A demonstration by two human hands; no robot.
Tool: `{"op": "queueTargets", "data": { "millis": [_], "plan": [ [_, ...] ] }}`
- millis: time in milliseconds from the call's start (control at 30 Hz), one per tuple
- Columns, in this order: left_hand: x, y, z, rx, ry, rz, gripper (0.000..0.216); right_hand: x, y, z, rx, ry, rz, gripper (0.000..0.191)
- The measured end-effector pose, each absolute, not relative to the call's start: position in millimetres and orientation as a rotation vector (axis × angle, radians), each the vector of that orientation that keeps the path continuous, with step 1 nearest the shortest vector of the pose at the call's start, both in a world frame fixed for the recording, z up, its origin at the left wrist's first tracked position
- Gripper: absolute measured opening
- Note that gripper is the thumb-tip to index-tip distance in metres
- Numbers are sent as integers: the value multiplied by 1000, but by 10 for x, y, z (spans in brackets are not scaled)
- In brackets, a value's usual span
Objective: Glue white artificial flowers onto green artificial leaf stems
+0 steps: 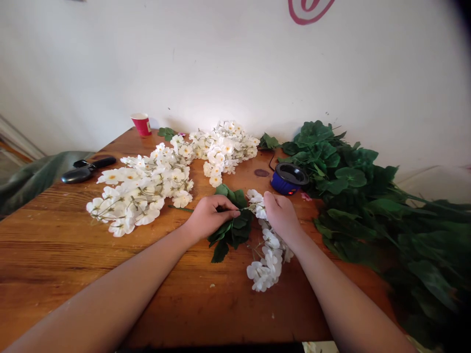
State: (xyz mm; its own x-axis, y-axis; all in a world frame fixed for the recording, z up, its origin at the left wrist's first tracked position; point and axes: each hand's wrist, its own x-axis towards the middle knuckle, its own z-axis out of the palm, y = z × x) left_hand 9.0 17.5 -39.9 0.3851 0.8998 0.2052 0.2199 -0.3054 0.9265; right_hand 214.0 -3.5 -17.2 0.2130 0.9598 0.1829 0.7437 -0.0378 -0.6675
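Observation:
Near the middle of the table, my left hand (210, 216) pinches the stem of a leafy green artificial sprig (235, 230), whose leaves spread behind and below the fingers. Just to the right, my right hand (281, 215) is closed around the upper part of a white artificial flower spray (270, 260). Its blossoms hang down toward me, below that hand. Between the two hands, the spray's thin stem meets the tip of the green stem. My fingers hide the exact join.
White flower sprays (147, 186) lie to the left, with another pile (224, 147) behind. A blue melting pot (289, 179) with a red light stands right of centre. Green foliage (342, 171) fills the right side. A black-handled tool (86, 169) and a red cup (142, 125) sit at left.

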Motion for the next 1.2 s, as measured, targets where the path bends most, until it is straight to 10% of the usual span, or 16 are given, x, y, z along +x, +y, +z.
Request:
{"op": "queueTargets", "data": {
  "millis": [1200],
  "plan": [
    [89,161,-394,1775,990,970,12,2075,-116,-148,-1845,-1636,200,49]
  ]
}}
